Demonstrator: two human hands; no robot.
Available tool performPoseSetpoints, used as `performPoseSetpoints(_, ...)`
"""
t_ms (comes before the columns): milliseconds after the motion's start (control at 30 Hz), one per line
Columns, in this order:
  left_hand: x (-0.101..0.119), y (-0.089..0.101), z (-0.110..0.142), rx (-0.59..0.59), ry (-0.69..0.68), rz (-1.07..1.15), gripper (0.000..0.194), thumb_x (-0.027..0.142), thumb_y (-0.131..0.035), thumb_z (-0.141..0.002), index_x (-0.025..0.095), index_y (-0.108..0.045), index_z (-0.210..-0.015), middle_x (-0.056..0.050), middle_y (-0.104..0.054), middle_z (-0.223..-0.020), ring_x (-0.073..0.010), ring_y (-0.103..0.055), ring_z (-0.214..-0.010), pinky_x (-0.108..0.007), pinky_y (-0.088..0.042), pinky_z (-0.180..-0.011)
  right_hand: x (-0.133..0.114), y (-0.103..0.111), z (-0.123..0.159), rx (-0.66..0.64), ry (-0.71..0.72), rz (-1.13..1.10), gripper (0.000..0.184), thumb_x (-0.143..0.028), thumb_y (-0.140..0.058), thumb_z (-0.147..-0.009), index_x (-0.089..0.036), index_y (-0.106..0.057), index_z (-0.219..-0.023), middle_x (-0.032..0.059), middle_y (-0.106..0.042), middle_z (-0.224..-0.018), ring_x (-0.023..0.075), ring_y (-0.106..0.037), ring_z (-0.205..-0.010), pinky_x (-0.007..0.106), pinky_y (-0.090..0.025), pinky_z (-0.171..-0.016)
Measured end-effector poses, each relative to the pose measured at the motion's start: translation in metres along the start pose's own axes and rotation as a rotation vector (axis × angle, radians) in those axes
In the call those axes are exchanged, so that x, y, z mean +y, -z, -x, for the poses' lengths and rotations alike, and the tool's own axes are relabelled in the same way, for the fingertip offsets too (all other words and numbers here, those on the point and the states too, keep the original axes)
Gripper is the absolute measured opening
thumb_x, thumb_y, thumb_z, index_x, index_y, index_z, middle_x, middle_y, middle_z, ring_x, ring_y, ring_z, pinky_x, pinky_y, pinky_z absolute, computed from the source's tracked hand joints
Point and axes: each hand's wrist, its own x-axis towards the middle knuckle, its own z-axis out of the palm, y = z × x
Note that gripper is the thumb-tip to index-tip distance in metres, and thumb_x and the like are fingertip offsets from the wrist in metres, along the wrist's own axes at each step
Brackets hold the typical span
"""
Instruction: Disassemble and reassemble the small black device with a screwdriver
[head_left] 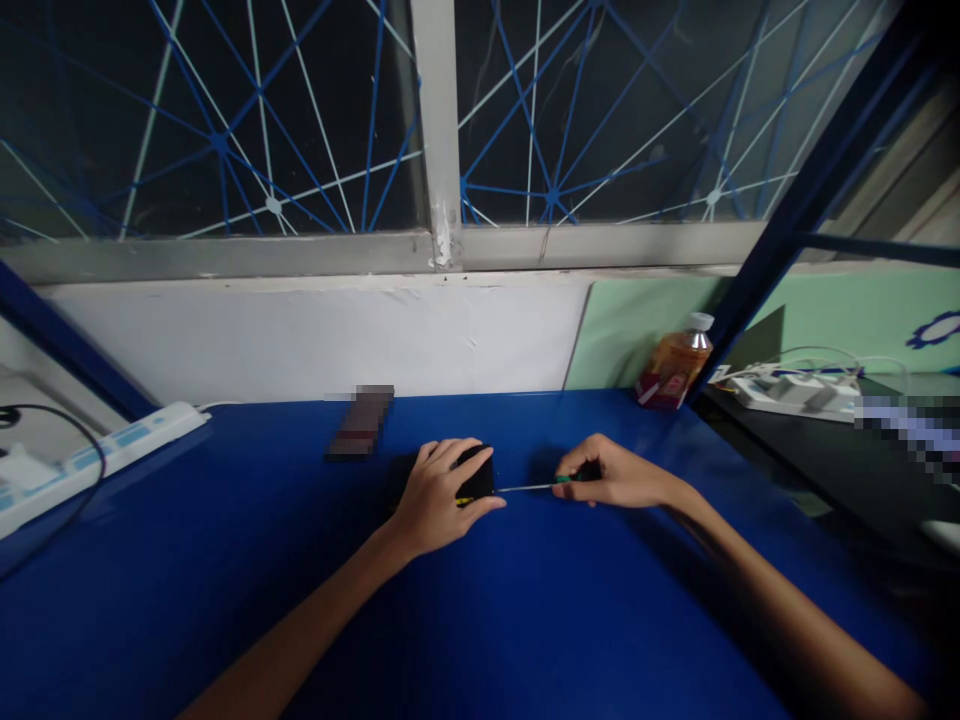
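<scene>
On the blue table my left hand (442,497) is wrapped over a black box-like object (477,472) with a yellow mark low on its near side. The fingers cover most of it, so its kind does not show. To its right, my right hand (607,473) grips a screwdriver (529,488) by its dark handle with a green part. The thin metal shaft points left, and its tip is at or very close to the black object's right side; whether they touch I cannot tell.
A dark, pixelated flat object (361,425) lies behind my left hand. A bottle of amber drink (675,365) stands at the back right. One white power strip (112,455) is at the left, another (802,395) at the right. Blue frame posts rise on both sides.
</scene>
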Motion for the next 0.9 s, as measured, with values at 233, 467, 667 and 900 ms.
performPoseSetpoints(233, -0.001, 0.000, 0.001, 0.008, -0.004, 0.012, 0.052, 0.051, -0.060, -0.084, 0.023, -0.052, -0.127, -0.012, -0.059, -0.122, -0.0304, -0.054, -0.112, -0.050, -0.041, -0.089, 0.002, 0.000, -0.001, -0.001, 0.001, 0.038, 0.029, -0.042, -0.062, -0.082, -0.015, -0.070, -0.075, 0.0005, -0.058, -0.058, 0.0098, -0.049, -0.050, 0.022, -0.038, -0.047)
performPoseSetpoints(467, 0.000, 0.000, 0.000, 0.012, 0.004, 0.009, 0.051, 0.050, -0.060, -0.084, 0.023, -0.054, -0.126, -0.012, -0.059, -0.122, -0.0305, -0.054, -0.112, -0.049, -0.042, -0.089, 0.000, 0.001, -0.001, -0.017, -0.014, 0.036, 0.036, -0.048, -0.062, -0.081, -0.014, -0.070, -0.074, 0.0003, -0.056, -0.057, 0.0101, -0.049, -0.051, 0.023, -0.037, -0.048)
performPoseSetpoints(667, -0.001, -0.003, 0.001, 0.000, -0.019, -0.006, 0.051, 0.052, -0.059, -0.085, 0.021, -0.054, -0.125, -0.012, -0.060, -0.121, -0.0300, -0.054, -0.111, -0.049, -0.042, -0.088, -0.005, 0.000, -0.001, -0.047, -0.058, 0.039, 0.042, -0.051, -0.059, -0.082, -0.014, -0.065, -0.065, -0.0006, -0.053, -0.053, 0.0079, -0.043, -0.047, 0.022, -0.031, -0.045)
performPoseSetpoints(900, -0.008, -0.006, 0.004, -0.041, -0.021, -0.086, 0.051, 0.053, -0.058, -0.084, 0.019, -0.057, -0.121, -0.013, -0.060, -0.119, -0.0306, -0.055, -0.109, -0.050, -0.042, -0.087, 0.003, -0.011, -0.006, -0.105, -0.169, -0.001, 0.042, -0.057, -0.056, -0.082, -0.016, -0.056, -0.071, -0.0037, -0.049, -0.053, 0.0078, -0.045, -0.039, 0.021, -0.031, -0.038)
